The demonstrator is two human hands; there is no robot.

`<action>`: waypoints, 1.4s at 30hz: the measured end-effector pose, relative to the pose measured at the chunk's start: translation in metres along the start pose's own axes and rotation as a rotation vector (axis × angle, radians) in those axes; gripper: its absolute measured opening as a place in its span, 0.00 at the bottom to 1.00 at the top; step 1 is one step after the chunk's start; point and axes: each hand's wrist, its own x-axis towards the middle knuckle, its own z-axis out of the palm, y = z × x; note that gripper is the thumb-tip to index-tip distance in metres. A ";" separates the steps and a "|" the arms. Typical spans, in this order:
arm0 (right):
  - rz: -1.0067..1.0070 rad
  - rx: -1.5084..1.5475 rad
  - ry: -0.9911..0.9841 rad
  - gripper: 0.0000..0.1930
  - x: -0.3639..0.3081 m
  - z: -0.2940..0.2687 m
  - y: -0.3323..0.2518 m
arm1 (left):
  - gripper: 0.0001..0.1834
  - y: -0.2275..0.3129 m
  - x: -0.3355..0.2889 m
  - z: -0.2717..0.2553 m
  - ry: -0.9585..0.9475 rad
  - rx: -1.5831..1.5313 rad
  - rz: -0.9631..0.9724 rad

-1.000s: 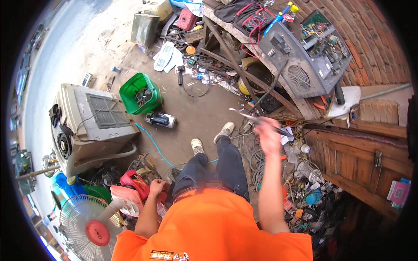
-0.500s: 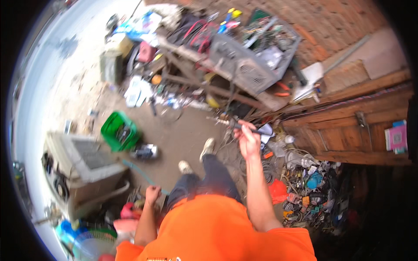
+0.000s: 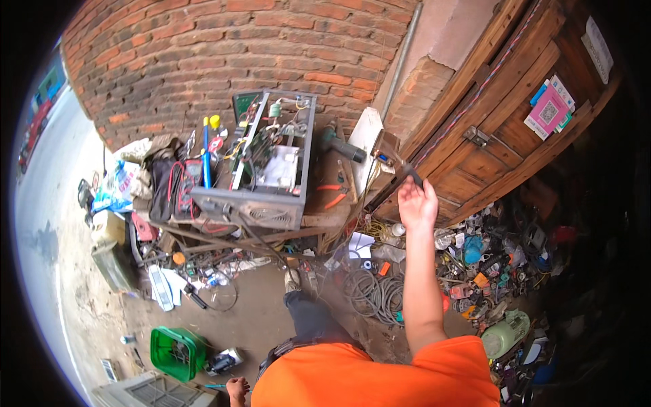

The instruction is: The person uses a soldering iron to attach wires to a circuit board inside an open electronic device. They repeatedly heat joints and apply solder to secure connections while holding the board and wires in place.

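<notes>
My right hand (image 3: 417,203) is raised at the right end of the bench, fingers curled around the dark handle (image 3: 412,176) of a soldering iron. Its front end points up and left, toward a white box (image 3: 367,132) leaning by the door frame; the tip is blurred. Low at the bottom edge, my left hand (image 3: 237,389) hangs with loosely curled fingers and nothing visible in them. Left of the right hand, an opened grey metal case (image 3: 271,207) with circuit boards and wires sits on the bench. A power drill (image 3: 342,146) and orange-handled pliers (image 3: 332,197) lie beside it.
A multimeter (image 3: 190,190) lies left of the case. Brick wall (image 3: 237,54) rises behind; a wooden door (image 3: 488,115) stands at right. Coiled cable (image 3: 373,295) and heaped scrap parts (image 3: 481,271) cover the floor at right. A green bin (image 3: 159,349) stands at lower left.
My view has swung up and right to the bench and door. My right hand has gone up with the soldering iron, from above the floor to the bench's right end.
</notes>
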 end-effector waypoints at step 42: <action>0.146 -0.377 0.134 0.14 0.174 0.052 0.071 | 0.07 0.457 -0.051 0.084 0.176 -0.311 0.386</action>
